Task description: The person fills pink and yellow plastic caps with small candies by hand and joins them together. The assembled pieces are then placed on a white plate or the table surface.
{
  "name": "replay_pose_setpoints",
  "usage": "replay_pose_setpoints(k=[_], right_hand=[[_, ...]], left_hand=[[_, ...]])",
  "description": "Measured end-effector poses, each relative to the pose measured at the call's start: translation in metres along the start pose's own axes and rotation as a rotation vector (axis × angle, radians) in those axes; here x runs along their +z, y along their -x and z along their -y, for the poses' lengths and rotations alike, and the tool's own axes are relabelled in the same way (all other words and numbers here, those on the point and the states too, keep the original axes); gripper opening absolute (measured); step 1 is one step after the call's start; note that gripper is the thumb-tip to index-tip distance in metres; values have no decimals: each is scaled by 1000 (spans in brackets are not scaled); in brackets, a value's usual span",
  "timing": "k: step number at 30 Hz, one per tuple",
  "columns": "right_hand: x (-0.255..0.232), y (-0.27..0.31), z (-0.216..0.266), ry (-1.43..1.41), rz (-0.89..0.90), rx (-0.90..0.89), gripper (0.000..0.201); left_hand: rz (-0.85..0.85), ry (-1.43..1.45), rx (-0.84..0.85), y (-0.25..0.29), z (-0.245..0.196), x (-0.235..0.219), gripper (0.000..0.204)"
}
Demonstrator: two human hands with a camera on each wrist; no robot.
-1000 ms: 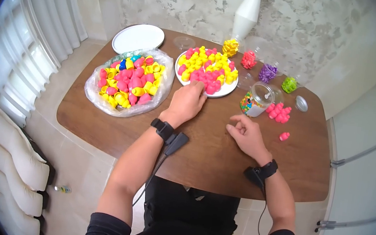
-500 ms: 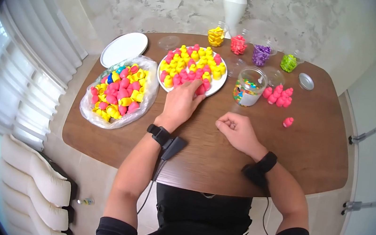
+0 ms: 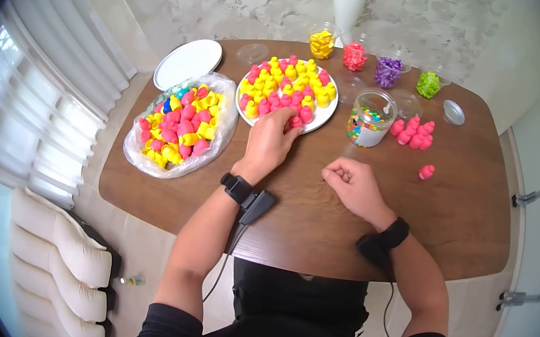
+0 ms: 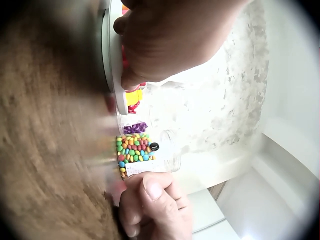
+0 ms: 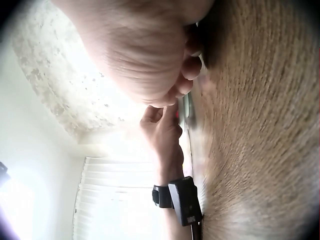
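My left hand (image 3: pixel 269 140) is at the near rim of a white plate (image 3: pixel 323 118) heaped with small knobbed toys in pink and yellow. Its thumb and fingers pinch a pink toy (image 3: pixel 295 122) at that rim, partly hidden by the fingers. Over the table in front of me, my right hand (image 3: pixel 357 188) holds nothing, its fingers loosely curled and the thumb near the index finger. Beyond it stands a clear jar (image 3: pixel 370 119) of colourful candies, also seen in the left wrist view. A single pink toy (image 3: pixel 426 172) stands to the right, in front of a pink cluster (image 3: pixel 413 133).
A plastic bag (image 3: pixel 225 111) of pink, yellow and blue pieces lies left of the plate, with a white lid (image 3: pixel 189 64) behind it. Along the back stand cups of yellow (image 3: pixel 322 44), coral (image 3: pixel 354 56), purple (image 3: pixel 388 71) and green pieces (image 3: pixel 428 84). A silver lid (image 3: pixel 453 112) lies right.
The head view has shifted. My left hand stays at the plate's near rim, its fingers now around a pink toy. My right hand's fingers have curled in a little more.
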State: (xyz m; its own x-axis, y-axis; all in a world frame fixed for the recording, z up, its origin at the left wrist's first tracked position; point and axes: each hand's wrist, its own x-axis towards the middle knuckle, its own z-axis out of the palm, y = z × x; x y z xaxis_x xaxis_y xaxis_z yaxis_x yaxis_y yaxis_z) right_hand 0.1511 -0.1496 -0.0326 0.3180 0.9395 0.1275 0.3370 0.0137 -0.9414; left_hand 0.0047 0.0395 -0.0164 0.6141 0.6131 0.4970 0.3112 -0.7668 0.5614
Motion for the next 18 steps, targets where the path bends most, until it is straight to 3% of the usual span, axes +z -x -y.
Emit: replay_pose_setpoints(k=[4, 8, 12, 18], right_hand=[[-1, 0, -1, -4, 12, 34, 12], [5, -3, -14, -221, -151, -17, 15], [-2, -5, -9, -246, -345, -85, 26], [-25, -10, -13, -205, -600, -213, 31]], left_hand=[[-103, 41, 24, 2, -2, -3, 31], [-106, 175, -27, 4, -25, -17, 31], [215, 610, -317, 15, -29, -10, 28], [466, 921, -399, 22, -27, 6, 20]])
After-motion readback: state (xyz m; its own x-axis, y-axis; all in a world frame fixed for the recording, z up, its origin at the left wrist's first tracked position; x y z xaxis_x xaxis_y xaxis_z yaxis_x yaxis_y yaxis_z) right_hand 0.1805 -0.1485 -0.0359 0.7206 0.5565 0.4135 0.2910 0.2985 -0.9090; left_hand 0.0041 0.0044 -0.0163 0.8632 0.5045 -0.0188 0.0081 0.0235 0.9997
